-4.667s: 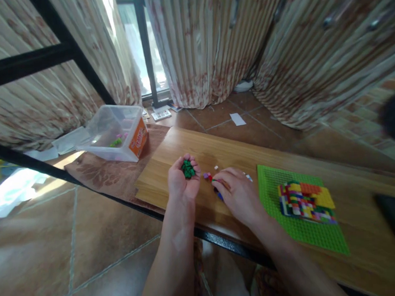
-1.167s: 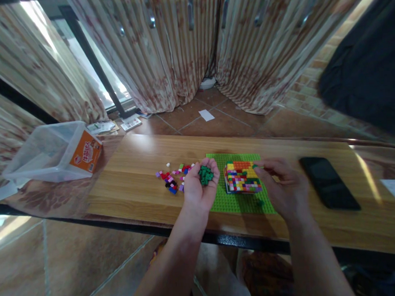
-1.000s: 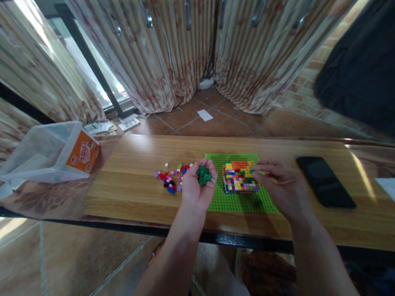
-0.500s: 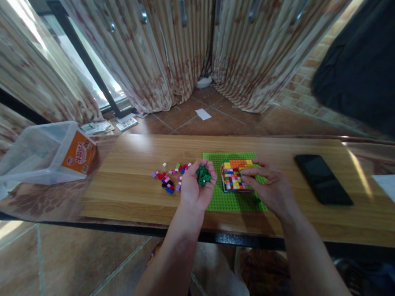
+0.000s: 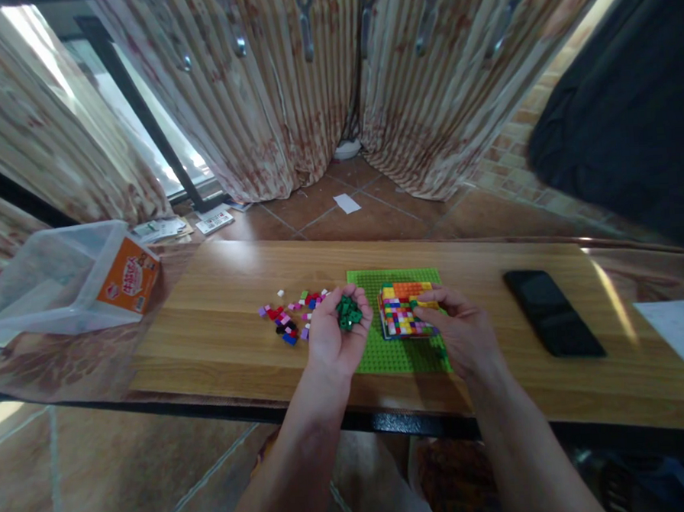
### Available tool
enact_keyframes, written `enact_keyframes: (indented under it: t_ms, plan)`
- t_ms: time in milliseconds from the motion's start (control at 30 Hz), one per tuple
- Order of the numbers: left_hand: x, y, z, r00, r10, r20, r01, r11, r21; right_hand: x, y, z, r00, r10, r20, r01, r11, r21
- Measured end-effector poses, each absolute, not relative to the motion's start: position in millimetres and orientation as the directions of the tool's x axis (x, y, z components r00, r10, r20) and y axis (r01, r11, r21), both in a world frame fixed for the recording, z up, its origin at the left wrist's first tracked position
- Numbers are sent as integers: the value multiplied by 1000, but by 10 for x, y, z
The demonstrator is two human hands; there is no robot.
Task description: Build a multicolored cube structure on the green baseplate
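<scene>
Palm up and cupped, my left hand (image 5: 333,337) holds a small heap of dark green toy bricks (image 5: 349,312). My right hand (image 5: 466,330) is over the right side of a block built of many-coloured bricks (image 5: 399,314), its thumb and index finger closed at the top around what looks like a small green brick (image 5: 415,303). The block sits on a light green studded baseplate (image 5: 376,357). My right fingers hide part of its right side. Loose bricks (image 5: 285,324) in several colours lie left of my left hand, which covers some of them.
A black phone (image 5: 554,313) lies on the wooden table (image 5: 219,323) at the right, with a white paper (image 5: 676,338) farther right. A clear plastic bin (image 5: 50,279) with an orange label stands at the left. Patterned curtains (image 5: 278,122) hang behind.
The whole view has shifted slightly with the camera. My right fingers stay at the top of the block with a small shift, and my left hand still cups the green bricks.
</scene>
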State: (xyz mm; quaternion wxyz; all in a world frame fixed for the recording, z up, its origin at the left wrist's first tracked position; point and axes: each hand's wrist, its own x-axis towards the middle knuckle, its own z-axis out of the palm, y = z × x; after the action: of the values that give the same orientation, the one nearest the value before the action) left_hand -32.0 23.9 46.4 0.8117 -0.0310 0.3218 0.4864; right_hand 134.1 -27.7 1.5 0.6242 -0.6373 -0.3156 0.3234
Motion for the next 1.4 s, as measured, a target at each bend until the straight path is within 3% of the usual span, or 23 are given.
enact_keyframes:
  t_ms: [333,433,533,667,800,933,1067,1200,1400]
  plan:
    - [-301,221,485,314,771,-553,-797,531,288,1479,-402,179,617,787,21,56,-17,-998]
    - [-295,217,486,318,774,-548,-790,536,299,1700,-594,279,619,785,17,241,-169,-956]
    - [-290,218,480,327,774,-542,-783,543,304,1838,-776,250,412,907,-81,452,-281,-846]
    - [-293,215,473,323,782,-533,-782,537,315,1808,-879,115,239,964,-113,704,-252,-664]
    - [-314,217,471,313,788,-530,-784,529,324,1739,-860,48,210,976,-55,802,-204,-561]
    - [-332,233,468,298,795,-528,-795,513,325,1769,-850,57,184,983,-25,807,-166,-567]
    - [-336,242,468,308,790,-530,-790,523,320,1833,-838,131,213,976,-53,735,-196,-649]
    - [-341,230,471,314,784,-535,-792,527,308,1819,-784,235,394,918,-43,562,-277,-779]
    - [-350,213,480,309,772,-555,-788,535,305,1714,-677,299,557,825,91,447,-205,-871]
